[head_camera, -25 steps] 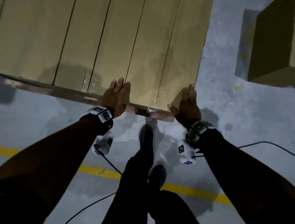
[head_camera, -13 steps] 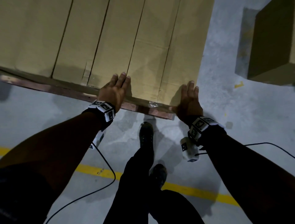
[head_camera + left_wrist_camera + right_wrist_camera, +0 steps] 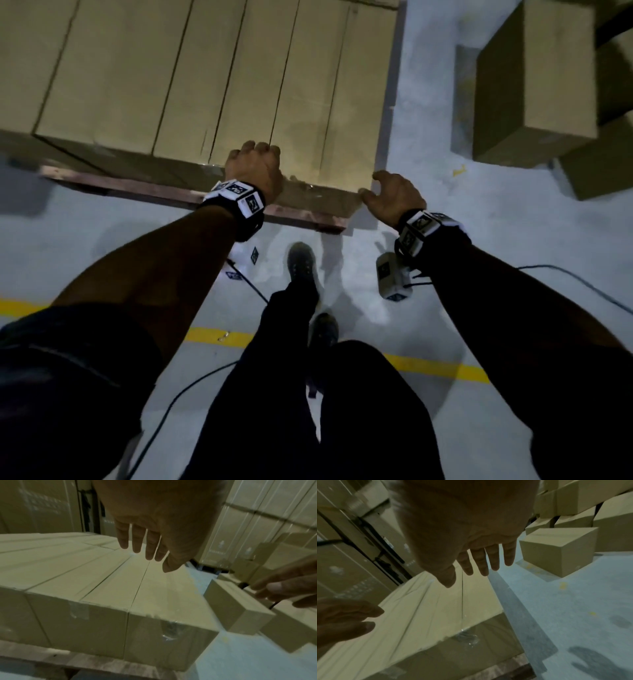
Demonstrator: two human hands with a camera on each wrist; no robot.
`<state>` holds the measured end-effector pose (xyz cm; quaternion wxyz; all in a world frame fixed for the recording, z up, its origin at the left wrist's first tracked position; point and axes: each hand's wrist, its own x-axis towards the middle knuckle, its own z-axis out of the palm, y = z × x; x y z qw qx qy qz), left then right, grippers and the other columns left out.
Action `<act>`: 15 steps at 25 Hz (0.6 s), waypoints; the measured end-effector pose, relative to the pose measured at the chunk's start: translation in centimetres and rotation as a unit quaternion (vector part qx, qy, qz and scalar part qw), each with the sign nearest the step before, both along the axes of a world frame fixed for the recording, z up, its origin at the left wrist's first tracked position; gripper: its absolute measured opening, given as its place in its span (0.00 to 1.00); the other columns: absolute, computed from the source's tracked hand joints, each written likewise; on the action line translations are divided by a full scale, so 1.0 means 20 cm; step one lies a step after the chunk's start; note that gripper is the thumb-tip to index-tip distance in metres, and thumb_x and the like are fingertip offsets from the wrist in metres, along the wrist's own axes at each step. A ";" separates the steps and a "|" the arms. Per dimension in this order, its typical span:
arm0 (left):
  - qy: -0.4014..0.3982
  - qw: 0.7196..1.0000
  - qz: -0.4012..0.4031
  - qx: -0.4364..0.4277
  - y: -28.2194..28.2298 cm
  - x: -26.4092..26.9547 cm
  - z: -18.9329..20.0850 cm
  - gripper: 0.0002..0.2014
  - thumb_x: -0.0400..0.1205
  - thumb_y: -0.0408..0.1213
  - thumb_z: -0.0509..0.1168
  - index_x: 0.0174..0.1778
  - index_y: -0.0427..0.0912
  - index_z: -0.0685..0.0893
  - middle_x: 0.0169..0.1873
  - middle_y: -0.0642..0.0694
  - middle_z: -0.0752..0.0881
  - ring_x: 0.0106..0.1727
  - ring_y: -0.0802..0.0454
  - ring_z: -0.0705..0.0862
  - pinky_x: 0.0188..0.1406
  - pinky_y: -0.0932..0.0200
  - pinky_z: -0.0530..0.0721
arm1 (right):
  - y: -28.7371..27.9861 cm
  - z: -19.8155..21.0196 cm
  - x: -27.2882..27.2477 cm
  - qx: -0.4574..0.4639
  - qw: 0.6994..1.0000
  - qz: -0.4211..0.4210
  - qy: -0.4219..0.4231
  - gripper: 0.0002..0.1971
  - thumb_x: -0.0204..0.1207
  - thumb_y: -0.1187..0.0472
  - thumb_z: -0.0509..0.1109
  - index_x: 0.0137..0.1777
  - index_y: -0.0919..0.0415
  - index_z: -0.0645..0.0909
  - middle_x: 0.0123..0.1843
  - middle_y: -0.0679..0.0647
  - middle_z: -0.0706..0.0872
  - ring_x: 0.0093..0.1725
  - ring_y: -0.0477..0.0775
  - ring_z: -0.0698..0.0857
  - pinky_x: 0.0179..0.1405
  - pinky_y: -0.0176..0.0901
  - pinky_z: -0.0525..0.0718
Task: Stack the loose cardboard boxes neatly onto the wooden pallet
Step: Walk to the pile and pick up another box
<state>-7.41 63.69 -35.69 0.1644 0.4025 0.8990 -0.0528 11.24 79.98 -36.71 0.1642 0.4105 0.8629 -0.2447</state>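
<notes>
In the head view, a row of long cardboard boxes (image 3: 219, 78) lies side by side on the wooden pallet (image 3: 164, 195), whose edge shows in front of them. The left hand (image 3: 255, 169) is over the near edge of the row, and the right hand (image 3: 394, 197) is at its right corner — both hold nothing. A loose box (image 3: 534, 85) stands on the grey floor (image 3: 428, 144), well apart to the right.

From the left wrist, the left hand (image 3: 154, 524) hangs above the box tops with straight, slightly spread fingers (image 3: 137, 539).

From the right wrist, the right hand (image 3: 462, 527) is also wide — fingers (image 3: 493, 557) straight, above the row's corner.
</notes>
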 end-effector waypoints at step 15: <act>0.031 0.964 -0.143 0.222 -0.50 0.68 1.25 0.19 0.84 0.42 0.59 0.68 0.40 0.81 0.64 0.40 0.85 0.68 0.40 0.78 0.63 0.47 0.75 | -0.87 1.31 0.83 0.111 0.951 -0.252 0.144 0.26 0.84 0.44 0.66 0.77 0.56 0.77 0.74 0.60 0.82 0.73 0.67 0.79 0.66 0.57 0.78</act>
